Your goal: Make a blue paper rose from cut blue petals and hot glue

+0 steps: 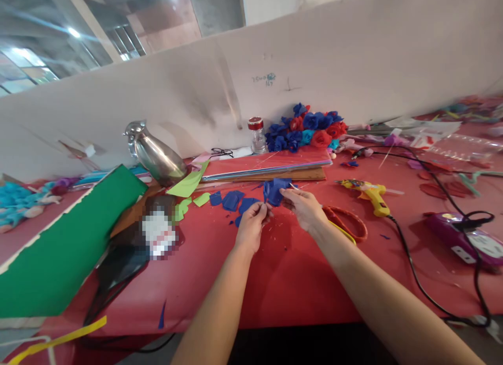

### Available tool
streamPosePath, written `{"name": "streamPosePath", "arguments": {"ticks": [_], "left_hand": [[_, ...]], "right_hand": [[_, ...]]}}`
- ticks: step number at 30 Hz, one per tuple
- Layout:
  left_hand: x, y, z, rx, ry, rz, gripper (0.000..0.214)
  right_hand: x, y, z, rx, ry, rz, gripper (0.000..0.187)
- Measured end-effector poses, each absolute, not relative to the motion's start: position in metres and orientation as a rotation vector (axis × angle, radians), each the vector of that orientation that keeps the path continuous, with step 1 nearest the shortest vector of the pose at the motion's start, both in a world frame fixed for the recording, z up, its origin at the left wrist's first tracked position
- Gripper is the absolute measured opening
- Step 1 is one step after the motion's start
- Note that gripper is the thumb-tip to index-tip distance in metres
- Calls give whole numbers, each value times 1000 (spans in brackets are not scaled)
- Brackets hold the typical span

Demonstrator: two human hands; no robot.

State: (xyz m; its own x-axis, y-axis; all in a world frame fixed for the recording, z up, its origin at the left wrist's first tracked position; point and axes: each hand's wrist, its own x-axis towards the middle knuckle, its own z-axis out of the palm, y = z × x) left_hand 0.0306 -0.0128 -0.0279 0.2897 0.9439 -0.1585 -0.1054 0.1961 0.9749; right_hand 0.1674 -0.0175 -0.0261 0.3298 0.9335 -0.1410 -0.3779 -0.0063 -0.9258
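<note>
Above the red table, my left hand (pixel 254 223) pinches the lower left edge of a blue paper piece (pixel 275 191). My right hand (pixel 303 207) grips the same piece at its right side, thumb and fingers pressed together. Beside my left hand lie several cut blue paper petals (pixel 231 200), and light green paper pieces (pixel 182 209) are farther left. Red wrapped loops (pixel 357 226), like scissor handles, rest just right of my right hand, partly hidden by the forearm.
A yellow glue gun (pixel 373 195) with a black cord lies right, near a purple power socket (pixel 463 236). Blue and red paper flowers (pixel 310 126), a glass jar (pixel 258 137) and a steel jug (pixel 157 155) stand behind. Green board (pixel 70 250) leans left.
</note>
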Motion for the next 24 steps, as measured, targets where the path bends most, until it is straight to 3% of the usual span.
{"name": "streamPosePath", "arguments": {"ticks": [24], "left_hand": [[33, -13, -33, 974, 690, 897, 30]], "right_hand": [[159, -26, -5, -1010, -483, 1282, 24]]}}
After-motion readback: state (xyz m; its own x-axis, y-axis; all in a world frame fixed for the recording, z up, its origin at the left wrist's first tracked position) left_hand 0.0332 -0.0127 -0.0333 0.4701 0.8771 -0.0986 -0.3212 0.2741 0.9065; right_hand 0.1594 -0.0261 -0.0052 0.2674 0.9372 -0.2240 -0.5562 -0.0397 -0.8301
